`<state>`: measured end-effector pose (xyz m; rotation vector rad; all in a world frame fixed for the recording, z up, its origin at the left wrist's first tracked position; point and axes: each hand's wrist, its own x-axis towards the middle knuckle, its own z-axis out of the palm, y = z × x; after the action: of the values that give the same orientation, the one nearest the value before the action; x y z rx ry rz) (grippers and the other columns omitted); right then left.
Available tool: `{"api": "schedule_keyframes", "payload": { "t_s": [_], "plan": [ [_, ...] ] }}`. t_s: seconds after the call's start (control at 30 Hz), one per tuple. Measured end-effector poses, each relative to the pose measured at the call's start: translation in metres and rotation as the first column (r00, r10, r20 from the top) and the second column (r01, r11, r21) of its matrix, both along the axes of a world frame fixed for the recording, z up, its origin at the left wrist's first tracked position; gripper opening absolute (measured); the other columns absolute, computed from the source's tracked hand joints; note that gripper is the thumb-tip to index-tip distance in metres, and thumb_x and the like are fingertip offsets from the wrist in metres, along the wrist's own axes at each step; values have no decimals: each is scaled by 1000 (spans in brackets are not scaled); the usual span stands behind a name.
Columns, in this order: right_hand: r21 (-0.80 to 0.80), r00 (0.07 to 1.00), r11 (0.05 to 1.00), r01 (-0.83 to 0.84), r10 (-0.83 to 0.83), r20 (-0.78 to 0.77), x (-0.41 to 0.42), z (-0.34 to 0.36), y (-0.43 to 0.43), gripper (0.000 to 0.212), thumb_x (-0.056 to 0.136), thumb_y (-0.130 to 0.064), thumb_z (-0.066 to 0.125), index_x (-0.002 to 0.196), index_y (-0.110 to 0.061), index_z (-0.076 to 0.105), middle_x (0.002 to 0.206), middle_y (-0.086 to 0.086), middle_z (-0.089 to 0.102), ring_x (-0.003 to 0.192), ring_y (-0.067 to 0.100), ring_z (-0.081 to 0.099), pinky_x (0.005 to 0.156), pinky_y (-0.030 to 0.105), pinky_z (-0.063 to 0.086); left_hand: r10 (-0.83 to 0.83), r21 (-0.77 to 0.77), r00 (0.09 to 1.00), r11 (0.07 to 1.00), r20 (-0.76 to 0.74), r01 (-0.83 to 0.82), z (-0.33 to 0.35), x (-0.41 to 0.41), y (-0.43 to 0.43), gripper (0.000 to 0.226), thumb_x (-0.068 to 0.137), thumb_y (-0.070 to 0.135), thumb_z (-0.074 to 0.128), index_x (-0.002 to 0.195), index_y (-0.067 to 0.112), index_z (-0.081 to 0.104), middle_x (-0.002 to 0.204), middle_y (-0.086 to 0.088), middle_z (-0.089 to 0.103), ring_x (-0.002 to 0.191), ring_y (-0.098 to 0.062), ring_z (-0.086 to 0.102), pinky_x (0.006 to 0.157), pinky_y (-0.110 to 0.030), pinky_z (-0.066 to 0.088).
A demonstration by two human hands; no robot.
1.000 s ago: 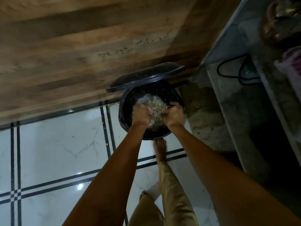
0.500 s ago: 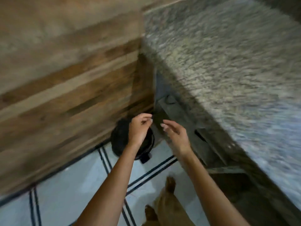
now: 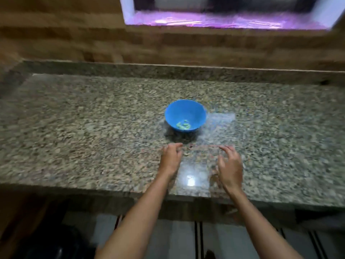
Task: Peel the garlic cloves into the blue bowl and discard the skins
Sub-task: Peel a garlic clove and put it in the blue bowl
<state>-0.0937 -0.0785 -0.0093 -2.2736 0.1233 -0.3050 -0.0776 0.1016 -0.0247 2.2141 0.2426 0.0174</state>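
A blue bowl (image 3: 185, 114) stands in the middle of the granite counter (image 3: 93, 124), with a small pile of pale peeled garlic cloves (image 3: 183, 125) at its bottom. My left hand (image 3: 170, 157) hovers over the counter just in front of the bowl, fingers loosely curled and holding nothing. My right hand (image 3: 229, 166) is a little to the right, fingers spread and relaxed, also holding nothing. A few tiny bits, perhaps skin scraps (image 3: 187, 151), lie on the counter between my hands. The frame is blurred by motion.
The counter's front edge (image 3: 112, 191) runs across below my wrists. A wood-patterned wall rises behind the counter, with a window (image 3: 224, 14) at top. The black bin (image 3: 56, 247) is a dark shape on the tiled floor at lower left.
One second ago both hands were dropping garlic skins into the open black bin on the floor. The view has swung up to the counter, and both hands now hover there holding nothing.
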Motion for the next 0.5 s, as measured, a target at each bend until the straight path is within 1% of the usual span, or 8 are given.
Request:
{"api": "schedule_keyframes", "payload": {
  "t_s": [0.1,0.2,0.27,0.33,0.37,0.4,0.43,0.5],
  "plan": [
    [-35,994,999,22,-26,-111,17,-17,-63,32,88,-5,57,120,-9,59,125,13,56,118,29,49,96,31,36,-159,247,987,956,-21,159,-27,8,-8,16,77,8,65,91,7,74,101,-13,68,94,-31,63,81,-36,49],
    [43,965,995,87,-73,-253,25,-32,-93,36,91,-12,55,127,-8,55,127,13,56,114,29,53,91,34,42,-178,397,984,902,-19,170,-36,-7,-8,27,82,28,51,78,10,70,88,-7,67,84,-26,63,71,-35,47],
    [123,954,985,118,-78,-289,27,-37,-100,37,91,-14,56,128,-8,54,125,13,58,109,27,56,87,32,44,-151,323,978,941,144,97,-8,-6,-18,19,83,21,57,77,8,70,84,-4,67,78,-20,62,71,-30,46],
    [154,949,980,128,-76,-306,32,-36,-100,37,90,-13,58,127,-6,55,121,14,61,107,26,58,86,30,44,54,155,931,981,362,-117,33,29,-28,8,82,6,66,85,4,73,86,-5,71,80,-13,63,74,-20,42],
    [151,945,979,136,-82,-318,33,-35,-100,37,89,-12,59,125,-5,56,120,14,62,106,26,59,86,28,44,123,122,932,977,341,-174,49,55,-27,10,82,4,67,89,2,74,90,-8,72,83,-14,64,77,-19,42],
    [148,940,979,141,-86,-330,34,-34,-99,37,88,-11,61,124,-4,57,118,14,62,105,26,59,85,28,44,125,148,961,975,246,-164,55,84,-23,13,82,3,67,94,0,73,95,-10,72,88,-18,66,80,-21,43],
    [139,939,980,140,-87,-332,34,-34,-98,37,86,-12,63,122,-5,58,117,14,63,104,26,60,84,27,44,110,194,989,973,97,-127,55,109,-20,16,83,3,66,97,0,72,99,-14,71,94,-23,66,83,-25,45],
    [75,942,992,103,-73,-327,33,-33,-99,37,85,-18,66,120,-8,59,114,11,62,101,24,59,82,27,44,101,358,978,933,-184,-29,45,136,-21,20,85,7,62,103,-1,69,107,-22,67,101,-33,62,85,-36,47]
  ]
}}
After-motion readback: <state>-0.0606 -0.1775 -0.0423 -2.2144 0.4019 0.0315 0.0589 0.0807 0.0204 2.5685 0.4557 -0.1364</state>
